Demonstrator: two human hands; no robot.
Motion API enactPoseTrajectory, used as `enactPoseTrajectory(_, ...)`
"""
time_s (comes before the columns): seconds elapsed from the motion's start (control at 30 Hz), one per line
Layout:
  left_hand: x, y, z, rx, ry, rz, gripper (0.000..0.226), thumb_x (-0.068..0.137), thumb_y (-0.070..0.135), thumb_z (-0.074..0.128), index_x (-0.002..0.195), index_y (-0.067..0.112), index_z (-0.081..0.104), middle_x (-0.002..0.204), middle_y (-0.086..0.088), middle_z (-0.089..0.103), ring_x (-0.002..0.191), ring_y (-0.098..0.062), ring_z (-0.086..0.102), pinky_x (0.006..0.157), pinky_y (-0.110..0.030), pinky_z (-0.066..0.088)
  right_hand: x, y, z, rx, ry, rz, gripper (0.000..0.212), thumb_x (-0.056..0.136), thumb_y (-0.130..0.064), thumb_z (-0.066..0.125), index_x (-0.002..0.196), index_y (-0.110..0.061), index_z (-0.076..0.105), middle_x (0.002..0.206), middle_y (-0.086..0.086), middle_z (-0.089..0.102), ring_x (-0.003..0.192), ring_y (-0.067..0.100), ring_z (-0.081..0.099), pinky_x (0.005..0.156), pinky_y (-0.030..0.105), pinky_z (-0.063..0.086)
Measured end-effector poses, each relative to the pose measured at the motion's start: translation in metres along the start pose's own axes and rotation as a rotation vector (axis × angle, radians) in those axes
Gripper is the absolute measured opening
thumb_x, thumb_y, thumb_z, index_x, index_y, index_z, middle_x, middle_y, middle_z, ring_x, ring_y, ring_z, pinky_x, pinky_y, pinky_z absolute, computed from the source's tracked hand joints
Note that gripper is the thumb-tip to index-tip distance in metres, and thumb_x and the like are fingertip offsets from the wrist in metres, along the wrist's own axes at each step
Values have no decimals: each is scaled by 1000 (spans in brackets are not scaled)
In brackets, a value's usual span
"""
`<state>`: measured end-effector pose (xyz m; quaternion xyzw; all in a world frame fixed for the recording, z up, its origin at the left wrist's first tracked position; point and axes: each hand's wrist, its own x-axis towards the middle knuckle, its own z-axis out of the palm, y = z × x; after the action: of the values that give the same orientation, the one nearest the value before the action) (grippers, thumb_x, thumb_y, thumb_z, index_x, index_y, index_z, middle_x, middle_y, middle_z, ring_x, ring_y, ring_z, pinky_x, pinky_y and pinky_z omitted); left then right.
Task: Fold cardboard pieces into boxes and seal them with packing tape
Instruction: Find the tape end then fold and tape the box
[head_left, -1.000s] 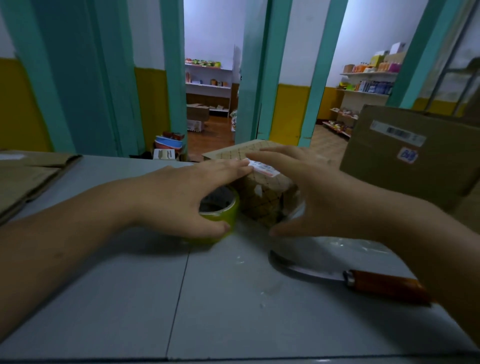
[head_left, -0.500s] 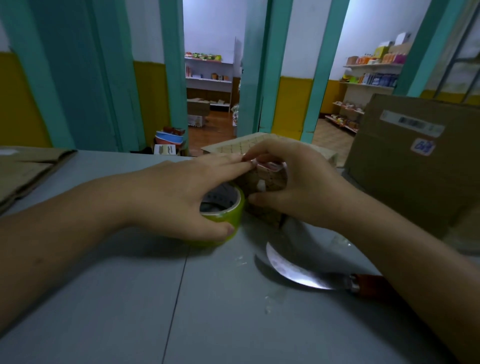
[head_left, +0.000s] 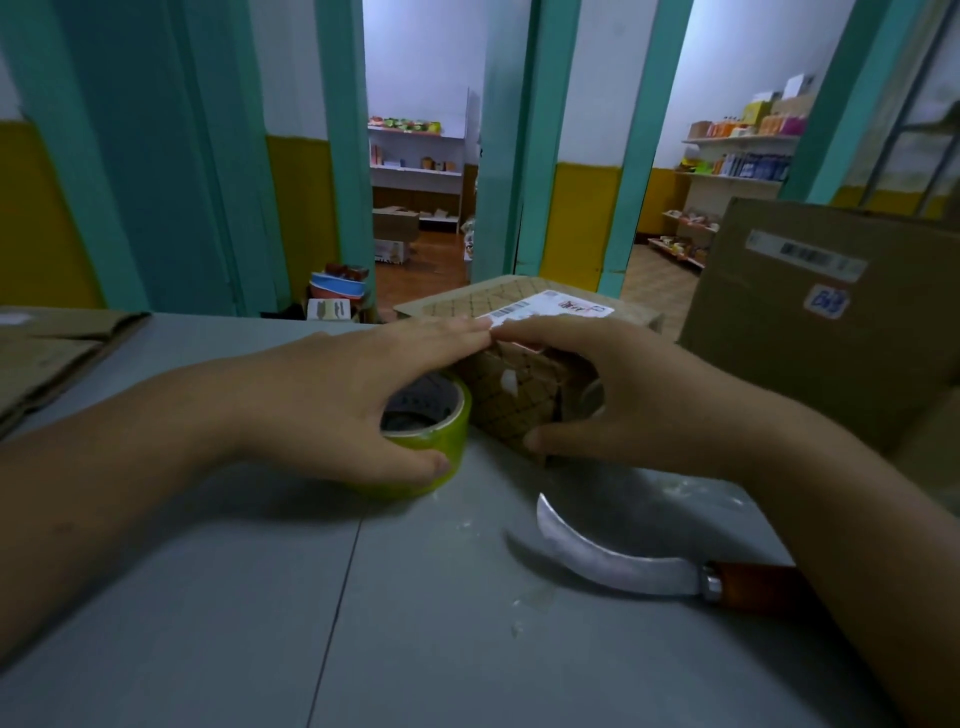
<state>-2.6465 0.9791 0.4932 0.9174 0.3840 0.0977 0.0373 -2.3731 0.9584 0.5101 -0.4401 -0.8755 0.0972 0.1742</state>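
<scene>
Position: the small patterned box (head_left: 514, 410) stands on the grey surface (head_left: 249, 597), at its far middle, with the green tape roll (head_left: 441, 441) touching its left side.

The left hand (head_left: 343, 400) covers the roll. Its thumb is hooked against the roll's near wall, and its fingers (head_left: 447, 330) lie straight and together, reaching the box's top edge. The right hand (head_left: 644, 400) clamps the box's near face, with fingers curled over the top edge and the thumb pressed at the lower corner. Whether a strip of tape runs from roll to box cannot be made out, because the hands hide that seam.

Risks:
- A curved knife (head_left: 618, 564) lies bare on the surface just beside the right forearm. A backward sweep of that arm could catch the blade or knock it off the edge.
- The box looks light, and only one hand steadies it. An uneven pull on the roll could slide or tip it, so any tape would land skewed or creased.
- If the right hand releases before a flap is fixed, the flap could spring open.
- The shipping label (head_left: 550, 306) on top sits close to the fingertips and could be taped over.

Change since the earlier frames: one second ago the right hand lay flat with its fingers extended over the box top; it now curls round the near face. The left hand keeps its place on the roll. More of the knife blade and the label shows now.
</scene>
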Motion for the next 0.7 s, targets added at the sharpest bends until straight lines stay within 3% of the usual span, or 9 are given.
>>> enactPoseTrajectory(0.1,-1,1,0,-1,17,10,107,76,73,65,162,55,3,167,38,6,151,16,11,124,-19,20,-8,2,-10,6,-76,25,93,73,-50,84,151,-54,34,148,-33,39,129,-14,37,88,-1,39)
enactPoseTrajectory(0.17,-2,2,0,-22,17,11,110,80,68,72,162,55,1,167,39,3,151,16,10,122,-18,20,-12,0,-16,-22,-64,44,93,72,-51,83,150,-55,34,154,-32,35,132,-13,31,89,2,33)
enactPoseTrajectory(0.27,-9,5,-5,-28,48,31,115,83,60,78,163,53,-4,166,41,-5,151,17,7,117,-11,20,-14,-7,-19,-60,54,15,75,72,-58,76,141,-51,49,150,-26,45,135,-6,37,109,22,34)
enactPoseTrajectory(0.37,-18,14,-14,-47,169,83,115,80,60,77,165,48,1,168,38,2,153,13,14,120,-20,26,-13,-11,-17,-61,229,-33,49,77,-63,65,122,-43,66,125,-21,59,120,2,52,101,39,49)
enactPoseTrajectory(0.47,-26,24,-20,-114,276,145,117,79,49,82,168,35,7,172,26,11,157,0,20,124,-40,31,-12,-17,-12,-33,301,-96,42,84,-59,65,122,-40,67,116,-26,63,114,0,55,94,37,51)
enactPoseTrajectory(0.57,-26,35,-19,-185,361,151,118,78,47,83,168,37,7,170,24,20,155,-3,29,121,-43,37,-12,-27,-5,116,286,-175,45,88,-51,65,132,-39,62,129,-25,64,123,-6,55,102,22,48)
enactPoseTrajectory(0.7,-24,38,-17,-194,444,106,115,76,52,81,166,43,9,166,26,27,150,-2,37,117,-44,44,-6,-33,4,285,271,-213,35,94,-25,71,129,-28,69,125,-18,70,121,-1,62,102,28,54)
